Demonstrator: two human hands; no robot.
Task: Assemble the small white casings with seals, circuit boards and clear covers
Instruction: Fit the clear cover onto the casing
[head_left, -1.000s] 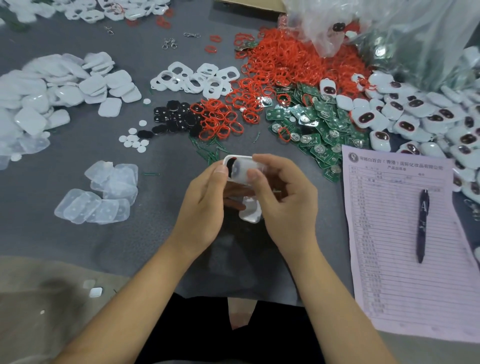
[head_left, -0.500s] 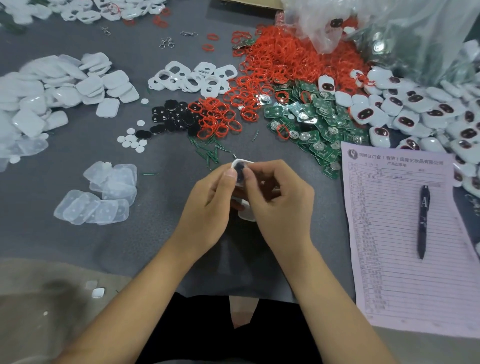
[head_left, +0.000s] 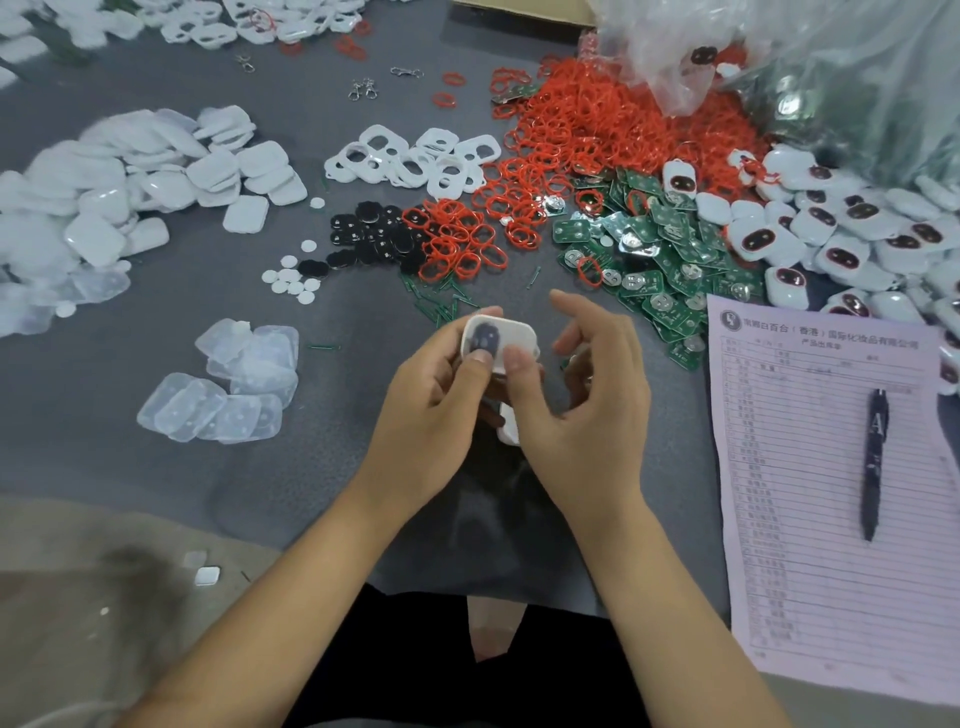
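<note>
Above the near edge of the grey table (head_left: 156, 467), both hands meet on one small white casing (head_left: 500, 344) with a dark oval window on its upper face. Left hand (head_left: 431, 410) grips it from the left, thumb pressed on the near edge by the window, fingers curled behind. Right hand (head_left: 582, 410) pins the casing's near right corner with its thumb, while its other fingers are spread loosely and lifted off (the index finger points away toward the parts). A second white piece (head_left: 509, 423) shows between the palms below the casing; how it is held cannot be told. Beyond the hands lie red seals (head_left: 587, 130) in a large heap, green circuit boards (head_left: 670, 254) just right of them, and finished white casings (head_left: 831, 228) farther right. Clear covers (head_left: 228, 395) sit in a small cluster to the left, white flat shells (head_left: 104, 208) piled beyond them. A printed sheet (head_left: 810, 519) with a dark pen (head_left: 874, 462) on it lies at right.
</note>
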